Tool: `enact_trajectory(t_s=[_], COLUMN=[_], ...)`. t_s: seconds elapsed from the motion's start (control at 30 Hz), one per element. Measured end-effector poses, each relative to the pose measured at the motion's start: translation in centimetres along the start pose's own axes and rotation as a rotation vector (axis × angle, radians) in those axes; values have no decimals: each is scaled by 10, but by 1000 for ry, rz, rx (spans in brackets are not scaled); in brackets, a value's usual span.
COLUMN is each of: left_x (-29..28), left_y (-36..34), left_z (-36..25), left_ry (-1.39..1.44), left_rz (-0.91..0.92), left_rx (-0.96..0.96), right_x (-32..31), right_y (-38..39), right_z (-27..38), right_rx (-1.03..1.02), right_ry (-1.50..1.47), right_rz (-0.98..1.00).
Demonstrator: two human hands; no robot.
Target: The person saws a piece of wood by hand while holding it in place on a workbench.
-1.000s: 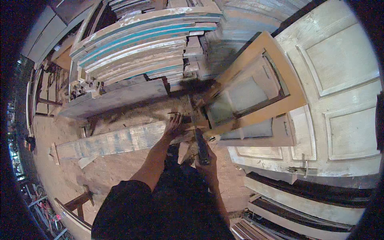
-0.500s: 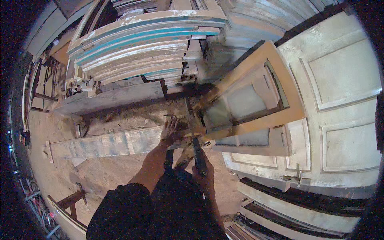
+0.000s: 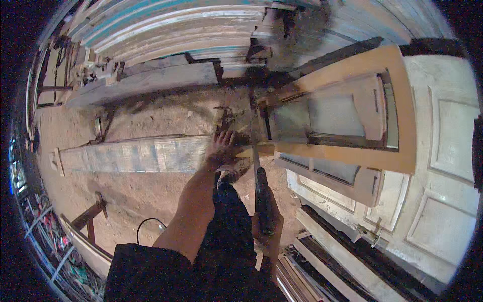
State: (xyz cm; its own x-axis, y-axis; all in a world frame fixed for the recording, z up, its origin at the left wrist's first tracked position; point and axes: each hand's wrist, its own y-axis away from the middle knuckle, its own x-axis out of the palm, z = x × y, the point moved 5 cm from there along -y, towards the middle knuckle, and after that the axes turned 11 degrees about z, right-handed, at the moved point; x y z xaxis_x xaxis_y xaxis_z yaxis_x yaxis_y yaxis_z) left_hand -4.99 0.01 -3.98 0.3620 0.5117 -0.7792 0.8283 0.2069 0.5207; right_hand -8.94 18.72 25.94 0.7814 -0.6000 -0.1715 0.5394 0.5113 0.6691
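Observation:
A long, worn plank (image 3: 136,155) with patchy pale and dark paint lies crosswise before me. My left hand (image 3: 220,146) is pressed on its right end, palm down with fingers spread. My right hand (image 3: 270,219) is wrapped round the dark handle of a saw (image 3: 255,126). The narrow blade points away from me, passing just right of my left hand, beside the plank's end. A short yellowish piece of wood (image 3: 269,149) shows by the blade. Blur and shadow hide where the blade meets the wood.
An orange-brown framed door (image 3: 408,121) with glass panes leans close on the right, over a greyer door (image 3: 370,186) and white panelled doors (image 3: 445,216). Stacked boards (image 3: 166,30) rise at the back. More timber (image 3: 322,246) lies lower right; a wooden trestle (image 3: 90,216) stands lower left.
The view has tilted, so the plank and stacks sit higher in the picture. My right hand and the saw have drawn back slightly toward me, while my left hand stays on the plank.

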Motion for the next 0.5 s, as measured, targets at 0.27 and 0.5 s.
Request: enact_trajectory(t_s=[0.27,0.5], left_x=[8,28], left_y=[12,-4], left_z=[5,6], left_ry=[-8,16], left_rz=[-53,-56], left_rx=[-23,-10], right_x=[4,-2], right_y=[-5,-6], right_z=[16,0], right_rx=[54,80], right_ry=[51,70], right_rz=[4,-29])
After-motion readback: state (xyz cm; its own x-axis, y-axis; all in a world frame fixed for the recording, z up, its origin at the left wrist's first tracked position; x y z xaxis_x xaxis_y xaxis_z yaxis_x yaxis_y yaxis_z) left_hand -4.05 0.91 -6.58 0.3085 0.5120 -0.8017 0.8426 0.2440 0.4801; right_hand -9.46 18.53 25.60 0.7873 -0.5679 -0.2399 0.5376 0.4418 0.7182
